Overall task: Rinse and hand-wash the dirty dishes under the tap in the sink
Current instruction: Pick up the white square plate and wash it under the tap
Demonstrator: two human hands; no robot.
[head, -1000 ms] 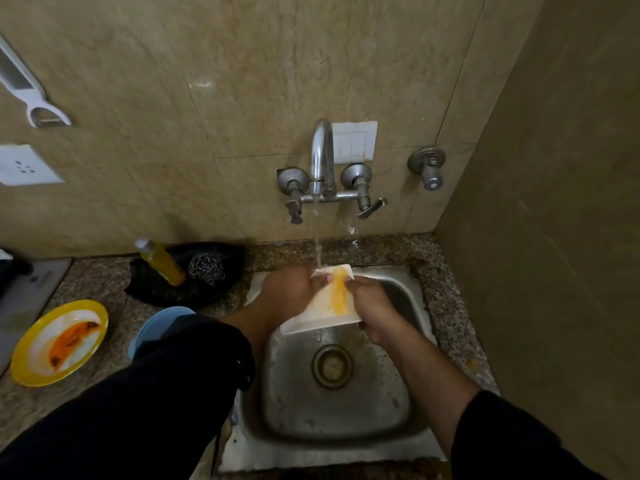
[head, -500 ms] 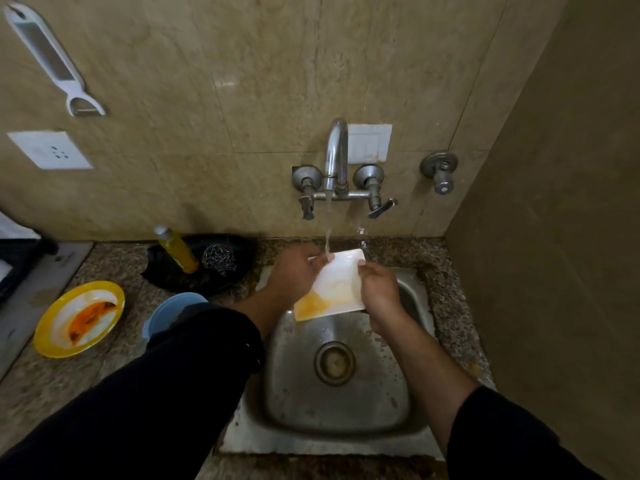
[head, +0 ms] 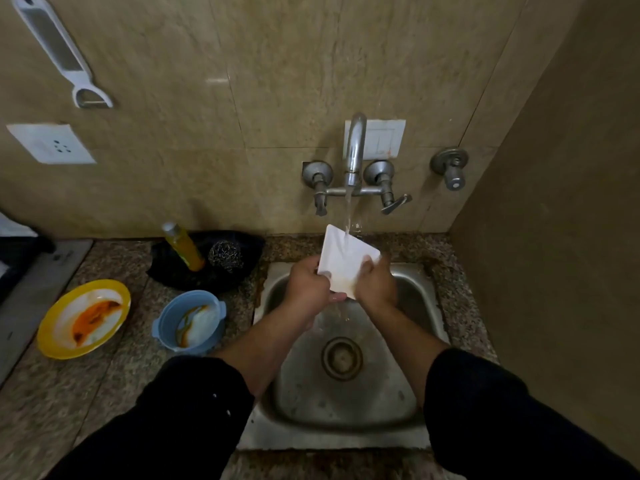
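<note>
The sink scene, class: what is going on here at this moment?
A person is washing up. Both hands hold a white square dish tilted under the running tap, above the sink: the left hand grips its left edge, the right hand its right. A faint orange smear remains near its lower edge. On the counter to the left, a yellow plate and a blue bowl wait, both stained orange.

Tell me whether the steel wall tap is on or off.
On: a stream of water falls from the steel wall tap onto the white square dish held over the sink.
</note>
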